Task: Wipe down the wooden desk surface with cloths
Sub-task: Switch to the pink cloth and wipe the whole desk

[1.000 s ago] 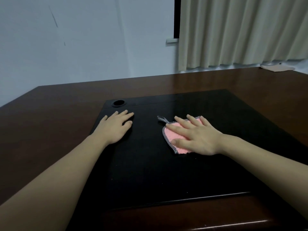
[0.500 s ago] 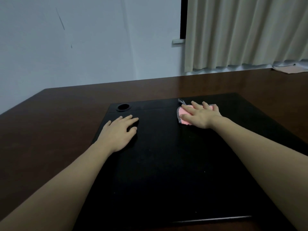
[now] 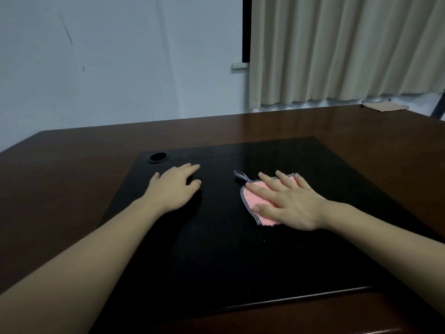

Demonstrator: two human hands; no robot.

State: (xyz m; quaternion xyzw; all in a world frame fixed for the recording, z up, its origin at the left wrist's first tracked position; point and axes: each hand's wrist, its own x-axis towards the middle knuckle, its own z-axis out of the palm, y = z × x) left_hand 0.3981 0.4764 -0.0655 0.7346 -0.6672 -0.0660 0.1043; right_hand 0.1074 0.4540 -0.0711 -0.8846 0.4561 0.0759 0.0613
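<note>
A pink cloth point(image 3: 255, 198) with a black-and-white checked border lies on the black inset panel point(image 3: 216, 249) of the dark wooden desk point(image 3: 72, 179). My right hand point(image 3: 286, 201) presses flat on the cloth, fingers straight and spread, covering most of it. The cloth's checked loop sticks out to the upper left. My left hand point(image 3: 174, 186) rests palm down on the panel to the left, fingers relaxed, holding nothing.
A round cable hole point(image 3: 158, 157) sits at the panel's far left corner. Beige curtains point(image 3: 337, 51) hang behind the desk, and a white wall stands at the left. A flat tan piece point(image 3: 385, 106) lies at the desk's far right edge.
My right hand slid the cloth away toward the panel's far edge, then pulled it back toward me to about mid-panel. The left hand stayed in place.
</note>
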